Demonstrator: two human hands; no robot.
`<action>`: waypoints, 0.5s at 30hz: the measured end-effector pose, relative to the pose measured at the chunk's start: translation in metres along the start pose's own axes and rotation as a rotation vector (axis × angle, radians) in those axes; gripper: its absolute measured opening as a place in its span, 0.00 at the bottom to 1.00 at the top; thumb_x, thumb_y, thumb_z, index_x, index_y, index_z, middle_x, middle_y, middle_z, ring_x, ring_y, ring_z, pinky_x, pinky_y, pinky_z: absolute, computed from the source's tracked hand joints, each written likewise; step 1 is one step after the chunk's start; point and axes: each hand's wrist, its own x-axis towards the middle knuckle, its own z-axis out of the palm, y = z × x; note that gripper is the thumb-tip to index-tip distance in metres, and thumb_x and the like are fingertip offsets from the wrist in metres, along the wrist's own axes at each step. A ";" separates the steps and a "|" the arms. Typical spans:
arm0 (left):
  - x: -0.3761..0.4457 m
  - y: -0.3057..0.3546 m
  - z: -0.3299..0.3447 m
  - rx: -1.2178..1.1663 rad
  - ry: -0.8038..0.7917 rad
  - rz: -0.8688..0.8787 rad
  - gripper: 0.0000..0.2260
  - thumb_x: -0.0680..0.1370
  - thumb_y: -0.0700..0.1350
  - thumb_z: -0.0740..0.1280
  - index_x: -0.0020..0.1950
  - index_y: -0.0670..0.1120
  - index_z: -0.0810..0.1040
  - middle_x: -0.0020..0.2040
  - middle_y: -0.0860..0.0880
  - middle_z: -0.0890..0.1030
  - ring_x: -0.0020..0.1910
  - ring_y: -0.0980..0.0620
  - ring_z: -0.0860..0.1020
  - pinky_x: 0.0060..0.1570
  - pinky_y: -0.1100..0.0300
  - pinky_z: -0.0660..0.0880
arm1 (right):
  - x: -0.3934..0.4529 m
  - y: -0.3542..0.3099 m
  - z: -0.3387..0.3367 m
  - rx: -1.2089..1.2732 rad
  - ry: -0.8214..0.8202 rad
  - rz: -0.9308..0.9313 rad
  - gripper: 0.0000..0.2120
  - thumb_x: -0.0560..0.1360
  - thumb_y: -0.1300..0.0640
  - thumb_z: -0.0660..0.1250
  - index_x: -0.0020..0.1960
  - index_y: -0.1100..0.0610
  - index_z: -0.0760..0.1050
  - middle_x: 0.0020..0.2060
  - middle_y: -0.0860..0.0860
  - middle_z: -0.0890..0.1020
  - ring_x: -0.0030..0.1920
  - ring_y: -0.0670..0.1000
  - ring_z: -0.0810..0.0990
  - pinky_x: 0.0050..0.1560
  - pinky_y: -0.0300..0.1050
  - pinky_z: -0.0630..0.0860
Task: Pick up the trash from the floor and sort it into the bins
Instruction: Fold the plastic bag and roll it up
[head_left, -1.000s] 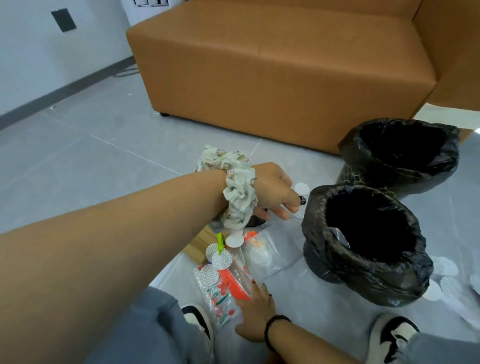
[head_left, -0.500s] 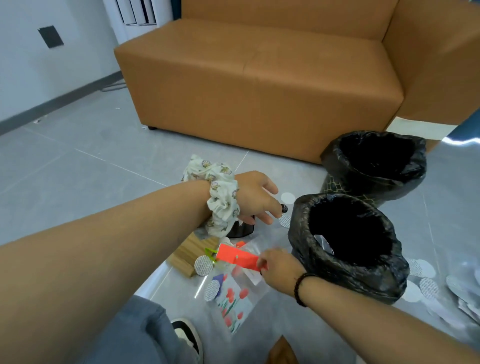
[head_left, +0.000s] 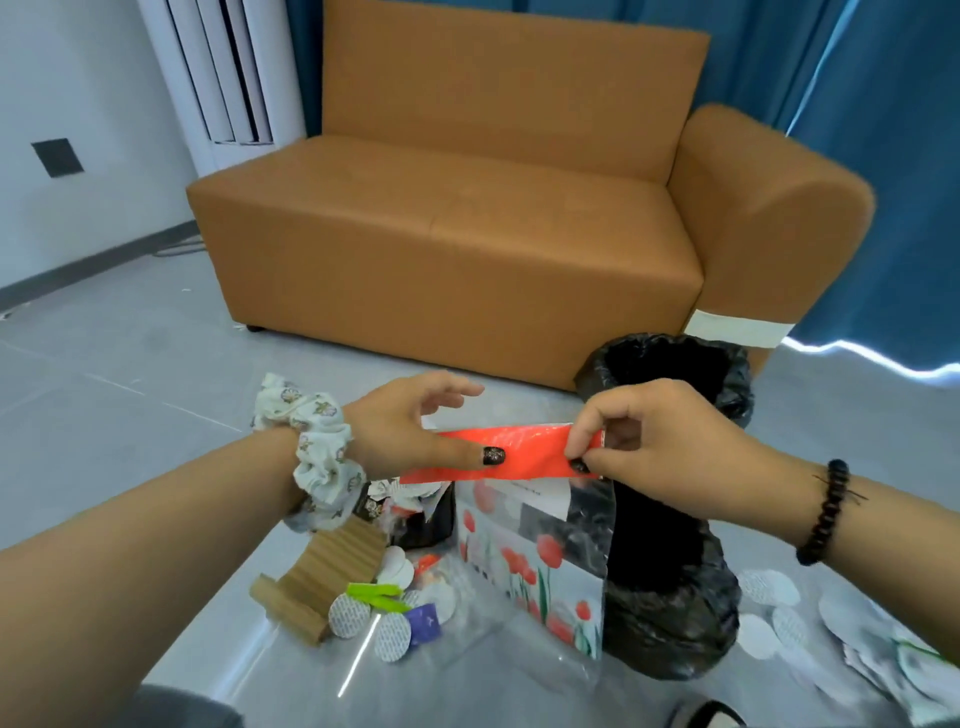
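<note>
A clear plastic bag (head_left: 540, 561) printed with red tulips hangs from its red header strip (head_left: 530, 452), lifted in front of the near black-lined bin (head_left: 675, 608). My right hand (head_left: 654, 441) pinches the strip's right end. At the strip's left end is my left hand (head_left: 410, 426), a floral scrunchie on its wrist; its thumb lies across the front of the strip and its fingers reach out behind and above. A second black-lined bin (head_left: 727, 374) stands farther back, by the sofa.
On the floor at the left lie a corrugated cardboard piece (head_left: 322, 577), round white pads (head_left: 350, 616), a green strip (head_left: 374, 592), a purple scrap (head_left: 423, 621) and a dark wrapper (head_left: 421, 519). More white pads (head_left: 769, 592) lie right of the bins. An orange sofa (head_left: 441, 234) blocks the back.
My right hand has picked the tulip bag up off the floor by its red strip and raised it before the near bin. My left hand has left the floor and come onto the strip.
</note>
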 end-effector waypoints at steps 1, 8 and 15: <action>-0.003 0.005 -0.002 -0.055 -0.046 0.031 0.32 0.60 0.57 0.79 0.62 0.57 0.73 0.60 0.55 0.78 0.61 0.57 0.75 0.64 0.57 0.71 | -0.004 -0.004 -0.005 0.040 0.012 -0.007 0.11 0.71 0.64 0.70 0.38 0.48 0.81 0.31 0.49 0.83 0.31 0.48 0.80 0.35 0.42 0.77; -0.017 0.034 -0.008 -0.348 -0.033 0.184 0.23 0.59 0.42 0.76 0.53 0.44 0.80 0.45 0.40 0.85 0.43 0.46 0.83 0.45 0.58 0.81 | -0.031 -0.005 -0.036 0.335 0.072 0.023 0.15 0.73 0.72 0.66 0.36 0.53 0.76 0.34 0.59 0.84 0.39 0.59 0.84 0.41 0.47 0.81; -0.030 0.043 -0.012 -0.343 -0.003 0.237 0.19 0.59 0.39 0.76 0.50 0.44 0.81 0.44 0.40 0.85 0.42 0.44 0.84 0.42 0.57 0.82 | -0.027 0.004 -0.045 0.606 0.147 0.143 0.09 0.69 0.76 0.67 0.40 0.63 0.74 0.34 0.57 0.82 0.31 0.52 0.82 0.31 0.38 0.78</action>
